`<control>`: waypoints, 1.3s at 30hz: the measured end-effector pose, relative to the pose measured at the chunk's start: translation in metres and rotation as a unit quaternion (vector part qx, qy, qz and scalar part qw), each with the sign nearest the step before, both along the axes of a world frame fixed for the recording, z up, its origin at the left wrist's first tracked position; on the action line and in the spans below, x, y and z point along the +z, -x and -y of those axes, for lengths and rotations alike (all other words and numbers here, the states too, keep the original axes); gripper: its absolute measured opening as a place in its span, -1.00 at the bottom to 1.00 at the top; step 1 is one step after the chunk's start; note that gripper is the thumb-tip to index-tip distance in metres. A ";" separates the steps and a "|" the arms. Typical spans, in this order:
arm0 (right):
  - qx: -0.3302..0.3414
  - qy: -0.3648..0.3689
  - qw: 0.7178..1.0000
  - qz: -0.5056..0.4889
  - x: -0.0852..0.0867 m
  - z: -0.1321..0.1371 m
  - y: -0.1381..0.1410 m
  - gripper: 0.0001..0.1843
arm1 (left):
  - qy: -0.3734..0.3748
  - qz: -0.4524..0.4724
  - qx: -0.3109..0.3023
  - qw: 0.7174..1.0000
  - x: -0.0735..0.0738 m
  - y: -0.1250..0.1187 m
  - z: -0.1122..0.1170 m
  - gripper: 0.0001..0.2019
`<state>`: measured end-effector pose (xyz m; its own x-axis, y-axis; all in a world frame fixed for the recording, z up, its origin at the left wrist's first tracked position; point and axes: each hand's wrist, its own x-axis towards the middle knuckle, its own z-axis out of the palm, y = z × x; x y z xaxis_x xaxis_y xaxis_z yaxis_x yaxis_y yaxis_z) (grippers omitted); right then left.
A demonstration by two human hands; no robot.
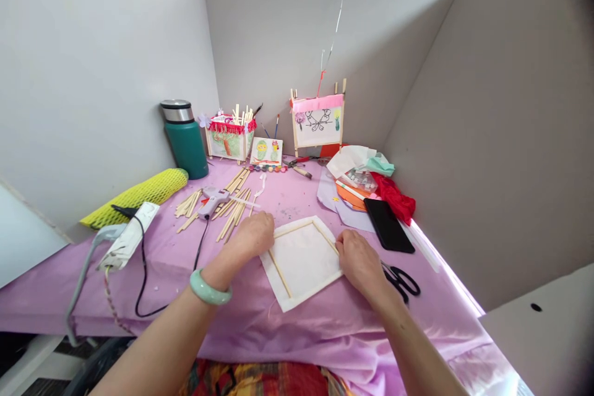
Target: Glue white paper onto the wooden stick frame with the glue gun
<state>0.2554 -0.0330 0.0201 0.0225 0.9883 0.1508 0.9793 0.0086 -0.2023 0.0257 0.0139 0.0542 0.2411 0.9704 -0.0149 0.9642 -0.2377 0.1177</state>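
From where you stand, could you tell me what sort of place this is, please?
Probably a partitioned craft workstation: grey divider panels enclose a table with a purple cloth, strewn with wooden sticks, a glue gun and small paper lanterns.

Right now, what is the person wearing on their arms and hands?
Both forearms are bare, with no sleeves or gloves showing. The left hand has a smooth, pale green bangle around its wrist. The right hand shows no ring, watch or bracelet.
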 end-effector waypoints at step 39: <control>0.166 -0.125 0.959 -0.191 -0.010 0.033 -0.003 -0.85 | -0.107 0.074 0.043 0.991 -0.002 0.036 0.032 -0.82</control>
